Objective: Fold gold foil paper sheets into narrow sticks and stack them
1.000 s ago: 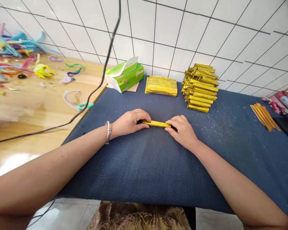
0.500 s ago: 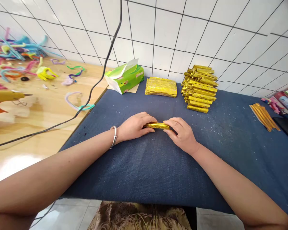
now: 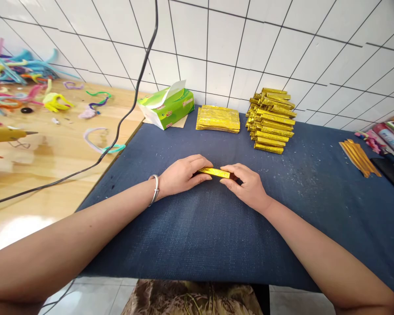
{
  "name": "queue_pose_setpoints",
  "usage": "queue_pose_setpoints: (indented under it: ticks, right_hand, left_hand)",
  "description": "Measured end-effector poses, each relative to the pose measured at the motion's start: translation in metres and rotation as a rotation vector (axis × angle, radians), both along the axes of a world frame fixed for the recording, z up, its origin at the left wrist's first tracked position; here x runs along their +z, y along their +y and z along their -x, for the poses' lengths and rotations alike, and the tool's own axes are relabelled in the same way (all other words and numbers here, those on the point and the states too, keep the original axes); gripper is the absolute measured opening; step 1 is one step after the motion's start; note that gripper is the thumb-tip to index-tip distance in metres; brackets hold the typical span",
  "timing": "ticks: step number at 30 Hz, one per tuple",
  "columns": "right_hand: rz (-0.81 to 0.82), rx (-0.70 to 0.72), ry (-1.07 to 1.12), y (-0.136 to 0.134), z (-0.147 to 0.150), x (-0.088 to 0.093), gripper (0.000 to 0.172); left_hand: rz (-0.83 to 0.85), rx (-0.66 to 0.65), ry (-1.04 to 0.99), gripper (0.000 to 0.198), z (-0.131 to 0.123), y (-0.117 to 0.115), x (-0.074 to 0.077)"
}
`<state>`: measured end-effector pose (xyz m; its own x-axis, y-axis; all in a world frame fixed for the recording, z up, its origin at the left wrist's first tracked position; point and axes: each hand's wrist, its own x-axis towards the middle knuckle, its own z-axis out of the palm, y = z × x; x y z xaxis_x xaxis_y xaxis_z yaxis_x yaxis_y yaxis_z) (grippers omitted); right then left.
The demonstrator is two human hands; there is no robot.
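Observation:
A narrow folded strip of gold foil paper [image 3: 215,172] lies on the dark blue cloth [image 3: 216,227] at the middle of the table. My left hand [image 3: 180,174], with a silver bangle on the wrist, pinches the strip's left end. My right hand [image 3: 244,184] pinches its right end. Both hands rest on the cloth with the fingers curled round the strip. Beyond them stands a tall stack of folded gold strips [image 3: 271,127], and to its left a flat pile of gold foil sheets [image 3: 218,118].
A green tissue box [image 3: 167,107] sits at the cloth's far left corner. On the wooden table to the left lie coloured pipe cleaners [image 3: 19,83], a yellow glue gun [image 3: 3,135] and a black cable [image 3: 118,127]. Thin gold strips [image 3: 359,157] and coloured rolls [image 3: 389,140] lie at right.
My hands have drawn closer together along the gold strip, so less of it shows between them. The view shifted slightly, and the glue gun came into sight at left.

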<state>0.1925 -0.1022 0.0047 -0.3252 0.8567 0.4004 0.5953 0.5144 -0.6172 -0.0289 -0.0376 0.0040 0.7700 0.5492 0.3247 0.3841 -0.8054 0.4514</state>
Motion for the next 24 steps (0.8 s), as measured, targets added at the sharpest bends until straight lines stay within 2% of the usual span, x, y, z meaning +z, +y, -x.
queue_pose_setpoints:
  ticks: [13,24]
  right_hand:
    - [-0.109,-0.020,-0.059,0.005,-0.004,-0.007,0.026]
    - [-0.061,-0.030,-0.117,0.006,-0.005,-0.006,0.023]
  left_hand:
    - [-0.082,-0.007,-0.022,0.027,0.000,0.002,-0.005]
    - [-0.110,0.020,0.023,0.021,-0.001,0.005,-0.010]
